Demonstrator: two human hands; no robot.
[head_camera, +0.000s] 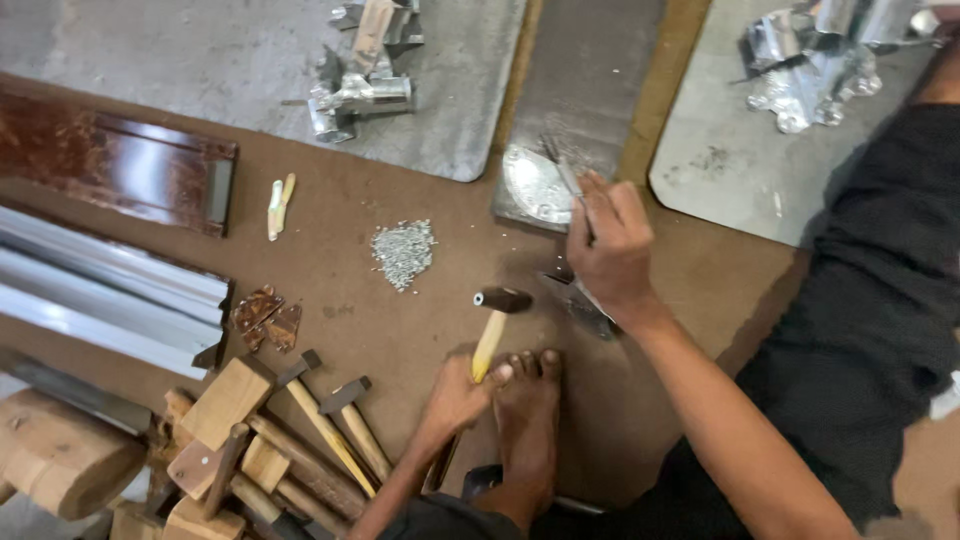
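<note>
My left hand (452, 395) grips the pale wooden handle of a small hammer (496, 320). Its dark head points up and away from me, just above the brown floor mat. My bare foot (527, 410) rests right beside that hand. My right hand (612, 252) is farther out and holds a thin metal punch (568, 178), pinched between the fingers. The punch's tip stands over a shiny embossed metal piece (532, 185). That piece lies on a dark slab (580, 80). Another flat metal scrap (590, 310) shows under my right wrist.
A heap of tiny silver bits (403, 252) lies left of the hammer. Several hammers and wooden blocks (285, 435) are piled at bottom left beside a log (55, 455). Metal profiles (110, 290), a dark brown panel (120, 165) and crumpled sheet metal (360, 85) lie around.
</note>
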